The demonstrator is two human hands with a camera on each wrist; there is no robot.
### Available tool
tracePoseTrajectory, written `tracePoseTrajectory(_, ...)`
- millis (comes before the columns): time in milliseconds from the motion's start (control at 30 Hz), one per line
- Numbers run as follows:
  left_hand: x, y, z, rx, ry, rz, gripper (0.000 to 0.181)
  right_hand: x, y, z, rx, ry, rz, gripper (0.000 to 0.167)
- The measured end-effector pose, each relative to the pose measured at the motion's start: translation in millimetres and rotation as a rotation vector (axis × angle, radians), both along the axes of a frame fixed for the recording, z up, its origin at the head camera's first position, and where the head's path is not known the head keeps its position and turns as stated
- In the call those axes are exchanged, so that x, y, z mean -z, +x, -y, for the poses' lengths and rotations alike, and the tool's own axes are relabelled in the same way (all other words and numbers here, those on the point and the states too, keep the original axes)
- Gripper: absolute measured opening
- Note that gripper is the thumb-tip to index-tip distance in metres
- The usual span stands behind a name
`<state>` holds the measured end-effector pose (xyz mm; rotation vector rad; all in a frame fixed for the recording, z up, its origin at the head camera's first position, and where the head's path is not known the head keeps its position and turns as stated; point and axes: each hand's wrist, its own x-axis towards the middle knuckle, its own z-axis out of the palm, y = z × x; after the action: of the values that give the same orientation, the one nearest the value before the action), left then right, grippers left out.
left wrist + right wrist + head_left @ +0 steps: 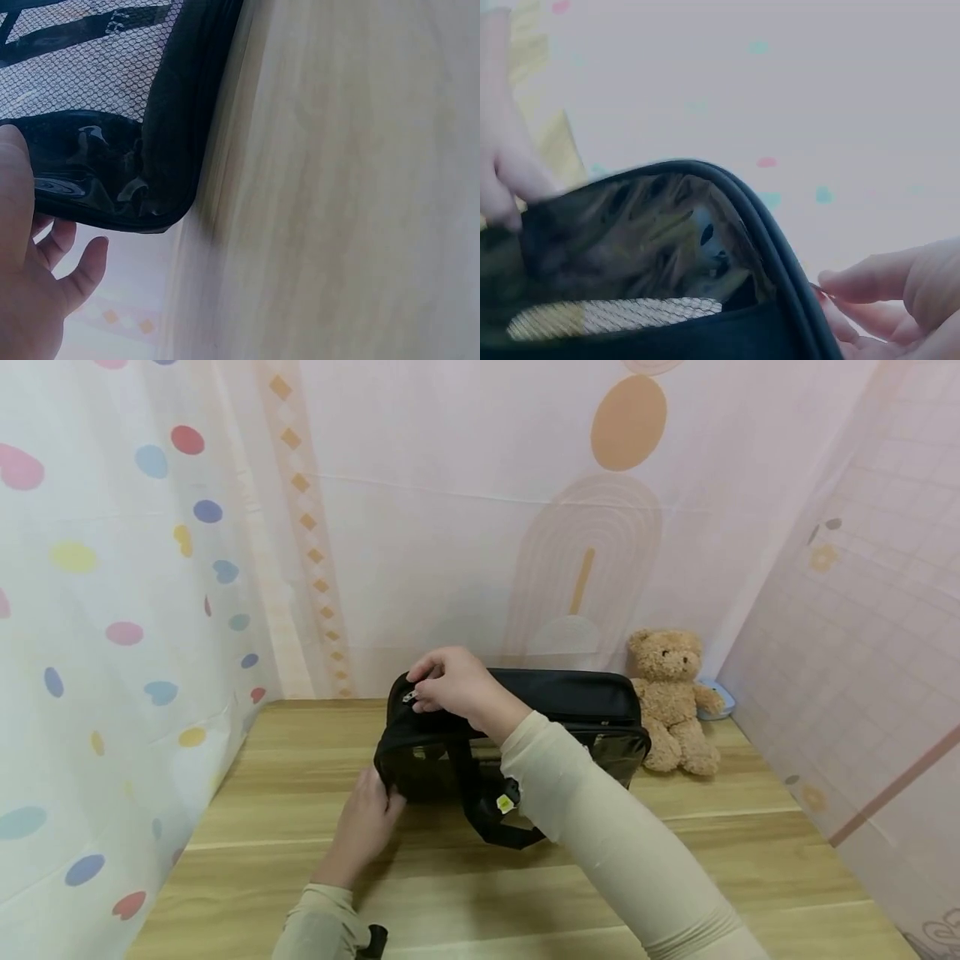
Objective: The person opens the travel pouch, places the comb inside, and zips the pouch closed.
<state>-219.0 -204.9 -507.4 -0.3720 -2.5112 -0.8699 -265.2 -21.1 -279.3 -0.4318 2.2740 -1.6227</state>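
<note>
A black bag (570, 693) with mesh and clear plastic panels stands on the wooden table. At its upper left corner, my right hand (456, 687) pinches a small metal zipper pull (408, 697) between thumb and fingers. My left hand (365, 818) grips the bag's lower left end. The left wrist view shows the thumb of that hand (30, 277) over the front panel, with fingers curled under the edge. A black carry handle (510, 835) hangs down in front, with a yellow-green tag (505, 803) beside it. My right forearm hides part of the bag's front.
A brown teddy bear (670, 710) sits against the bag's right end. Behind it lies a light blue object (717, 700), partly hidden. The wooden table (720, 852) extends to a patterned curtain (420, 527) at the back and sides.
</note>
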Motion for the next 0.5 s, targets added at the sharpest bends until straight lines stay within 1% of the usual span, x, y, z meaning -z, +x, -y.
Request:
tracePoseTrajectory(33,0.4,0.0,0.2,-0.002,0.002,-0.003,0.022,0.9,-1.6,-2,0.014,-0.046,0.045,0.020)
tracePoseTrajectory(100,0.4,0.0,0.5,-0.006,0.005,-0.009,0.022,3.2,-4.9,-5,0.043,-0.108,0.120,0.019)
tracePoseTrajectory(200,0.0,-0.2,0.9,-0.014,0.008,-0.004,0.023,5.2,-7.6,-10,0.075,-0.148,0.182,0.016)
tracePoseTrajectory(267,-0.7,-0.1,1.1,-0.017,0.012,0.013,0.024,6.1,-8.2,-13,0.086,-0.158,0.198,0.013)
tracePoseTrajectory(367,-2.1,0.7,1.2,-0.019,0.007,0.040,0.023,7.2,-7.8,-15,0.101,-0.171,0.198,0.009)
tracePoseTrajectory(500,-5.1,2.1,1.3,-0.008,-0.013,0.055,0.017,8.8,-6.2,-18,0.119,-0.170,0.179,0.011)
